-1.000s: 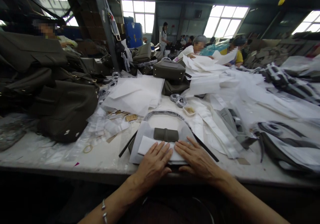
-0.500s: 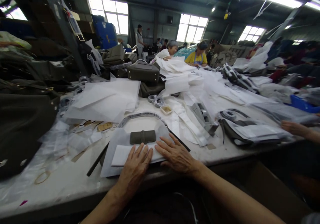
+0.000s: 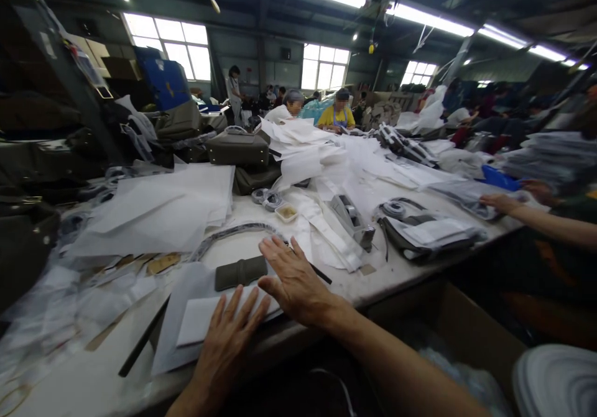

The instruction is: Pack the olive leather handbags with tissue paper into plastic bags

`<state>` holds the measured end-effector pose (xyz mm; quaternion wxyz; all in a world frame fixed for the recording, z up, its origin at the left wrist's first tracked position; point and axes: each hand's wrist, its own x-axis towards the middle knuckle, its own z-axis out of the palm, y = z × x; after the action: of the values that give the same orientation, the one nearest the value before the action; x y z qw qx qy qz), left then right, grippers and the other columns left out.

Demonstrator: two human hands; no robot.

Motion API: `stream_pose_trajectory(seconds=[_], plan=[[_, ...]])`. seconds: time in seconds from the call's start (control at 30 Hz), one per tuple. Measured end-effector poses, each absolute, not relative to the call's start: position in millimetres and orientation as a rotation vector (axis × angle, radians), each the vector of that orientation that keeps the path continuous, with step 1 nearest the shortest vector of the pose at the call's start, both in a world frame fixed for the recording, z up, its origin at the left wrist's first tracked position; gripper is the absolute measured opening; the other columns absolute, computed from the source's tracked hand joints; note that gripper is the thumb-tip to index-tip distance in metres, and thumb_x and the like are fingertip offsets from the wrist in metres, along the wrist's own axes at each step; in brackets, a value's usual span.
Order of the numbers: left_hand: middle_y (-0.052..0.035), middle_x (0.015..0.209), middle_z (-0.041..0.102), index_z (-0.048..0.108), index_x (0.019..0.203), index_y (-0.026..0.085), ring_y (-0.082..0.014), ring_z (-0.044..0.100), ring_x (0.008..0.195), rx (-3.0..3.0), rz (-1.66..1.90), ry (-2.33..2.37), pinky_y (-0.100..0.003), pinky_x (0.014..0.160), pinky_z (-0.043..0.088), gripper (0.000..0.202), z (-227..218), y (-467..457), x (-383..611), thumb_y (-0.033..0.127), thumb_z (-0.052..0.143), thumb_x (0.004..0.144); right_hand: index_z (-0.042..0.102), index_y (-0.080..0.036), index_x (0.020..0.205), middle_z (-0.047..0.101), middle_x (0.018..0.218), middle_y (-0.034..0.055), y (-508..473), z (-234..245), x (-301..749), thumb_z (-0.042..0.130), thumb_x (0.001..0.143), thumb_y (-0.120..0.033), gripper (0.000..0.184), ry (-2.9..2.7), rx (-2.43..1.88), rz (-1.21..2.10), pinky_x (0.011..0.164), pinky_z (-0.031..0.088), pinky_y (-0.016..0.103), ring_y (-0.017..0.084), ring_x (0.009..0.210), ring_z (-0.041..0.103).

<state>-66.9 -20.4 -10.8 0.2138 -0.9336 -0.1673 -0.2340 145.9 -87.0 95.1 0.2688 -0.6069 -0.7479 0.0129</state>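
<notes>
A handbag lies flat near the table's front edge, mostly hidden under a translucent white sheet point(image 3: 170, 336). Its plastic-wrapped handle point(image 3: 228, 233) arches behind it, and a dark strap point(image 3: 142, 342) sticks out on the left. An olive tab point(image 3: 240, 273) shows on top, with a folded white pad point(image 3: 193, 320) in front of it. My left hand point(image 3: 231, 336) rests with spread fingers on the pad. My right hand point(image 3: 296, 283) is open too, fingers stretched over the bag's right side by the olive tab; whether it touches is unclear.
A tape dispenser point(image 3: 352, 221), a small dish point(image 3: 286, 212) and coiled wrapped straps point(image 3: 267, 198) stand behind. White sheets point(image 3: 153, 209) are stacked left. Another covered bag point(image 3: 429, 233) lies right, near a co-worker's hand point(image 3: 501, 202). A cardboard box point(image 3: 471, 317) and white roll point(image 3: 559, 380) are below.
The view has swung to the right. My right hand has shifted up from the pad towards the olive tab, its fingers now tilted upward. My left hand stays on the pad.
</notes>
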Motion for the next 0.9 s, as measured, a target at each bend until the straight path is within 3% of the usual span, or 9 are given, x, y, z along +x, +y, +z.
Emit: stream_pose_trajectory(seconds=[0.17, 0.33, 0.47, 0.53, 0.6, 0.67, 0.77, 0.83, 0.9], plan=[[-0.0004, 0.149, 0.048, 0.049, 0.143, 0.03, -0.0326, 0.042, 0.137, -2.609, -0.728, -0.508, -0.05, 0.116, 0.024, 0.061, -11, -26, -61, 0.007, 0.038, 0.088, 0.042, -0.015, 0.146, 0.042, 0.153, 0.0136, -60, 43, 149, 0.044, 0.098, -0.052, 0.06, -2.025, -1.716, -0.022, 0.121, 0.012, 0.058, 0.031, 0.147, 0.027], [-0.0001, 0.145, 0.053, 0.053, 0.14, 0.031, -0.0307, 0.043, 0.137, -2.666, -0.862, -0.558, -0.049, 0.117, 0.023, 0.059, -8, -29, -59, 0.008, 0.036, 0.088, 0.044, -0.016, 0.145, 0.043, 0.153, 0.0111, -56, 17, 154, 0.043, 0.1, -0.047, 0.055, -1.982, -1.738, 0.021, 0.122, 0.012, 0.054, 0.028, 0.146, 0.029], [-0.0039, 0.149, 0.049, 0.043, 0.147, 0.028, -0.0326, 0.04, 0.139, -2.641, -0.729, -0.442, -0.05, 0.119, 0.02, 0.063, -7, -22, -66, 0.007, 0.039, 0.088, 0.045, -0.015, 0.143, 0.051, 0.147, 0.0123, -85, 25, 163, 0.044, 0.1, -0.038, 0.049, -1.752, -1.678, -0.07, 0.121, 0.021, 0.05, 0.023, 0.141, 0.038], [-0.0053, 0.151, 0.046, 0.039, 0.149, 0.026, -0.034, 0.037, 0.141, -2.663, -0.709, -0.451, -0.051, 0.119, 0.02, 0.064, -8, -20, -68, 0.007, 0.039, 0.089, 0.056, -0.02, 0.134, 0.059, 0.138, 0.0104, -119, 23, 184, 0.047, 0.098, -0.035, 0.04, -1.604, -1.692, -0.135, 0.117, 0.03, 0.047, 0.023, 0.132, 0.05], [-0.0056, 0.152, 0.044, 0.036, 0.151, 0.026, -0.0344, 0.035, 0.142, -2.698, -0.701, -0.449, -0.051, 0.119, 0.02, 0.065, -8, -20, -69, 0.006, 0.038, 0.089, 0.068, -0.026, 0.113, 0.07, 0.12, 0.0062, -164, 18, 218, 0.049, 0.096, -0.036, 0.028, -1.39, -1.856, -0.179, 0.106, 0.044, 0.041, 0.022, 0.115, 0.061], [-0.006, 0.153, 0.043, 0.033, 0.152, 0.026, -0.0347, 0.033, 0.143, -2.738, -0.699, -0.45, -0.052, 0.119, 0.022, 0.066, -8, -20, -69, 0.007, 0.037, 0.09, 0.07, -0.021, 0.102, 0.073, 0.105, 0.0095, -216, 9, 259, 0.041, 0.098, -0.038, 0.034, -1.161, -2.065, -0.18, 0.091, 0.051, 0.037, 0.023, 0.099, 0.067], [-0.0071, 0.152, 0.043, 0.031, 0.153, 0.027, -0.0353, 0.032, 0.144, -2.773, -0.714, -0.483, -0.055, 0.117, 0.024, 0.064, -7, -21, -70, 0.009, 0.035, 0.091, 0.07, -0.017, 0.091, 0.074, 0.082, 0.0082, -288, -12, 313, 0.036, 0.098, -0.042, 0.043, -0.871, -2.382, -0.104, 0.071, 0.052, 0.032, 0.022, 0.078, 0.068], [-0.0073, 0.152, 0.044, 0.03, 0.153, 0.028, -0.0355, 0.032, 0.144, -2.777, -0.691, -0.454, -0.055, 0.117, 0.024, 0.064, -7, -20, -70, 0.01, 0.036, 0.091, 0.067, -0.019, 0.07, 0.067, 0.06, 0.0024, -322, -32, 332, 0.049, 0.093, -0.042, 0.037, -0.773, -2.58, 0.076, 0.056, 0.047, 0.027, 0.019, 0.059, 0.064], [-0.0076, 0.152, 0.044, 0.029, 0.153, 0.028, -0.0358, 0.031, 0.144, -2.773, -0.66, -0.428, -0.055, 0.118, 0.024, 0.065, -6, -19, -71, 0.011, 0.038, 0.091, 0.064, -0.018, 0.064, 0.061, 0.054, -0.0015, -341, -57, 338, 0.06, 0.09, -0.04, 0.034, -0.698, -2.753, 0.267, 0.05, 0.045, 0.025, 0.014, 0.05, 0.059]])
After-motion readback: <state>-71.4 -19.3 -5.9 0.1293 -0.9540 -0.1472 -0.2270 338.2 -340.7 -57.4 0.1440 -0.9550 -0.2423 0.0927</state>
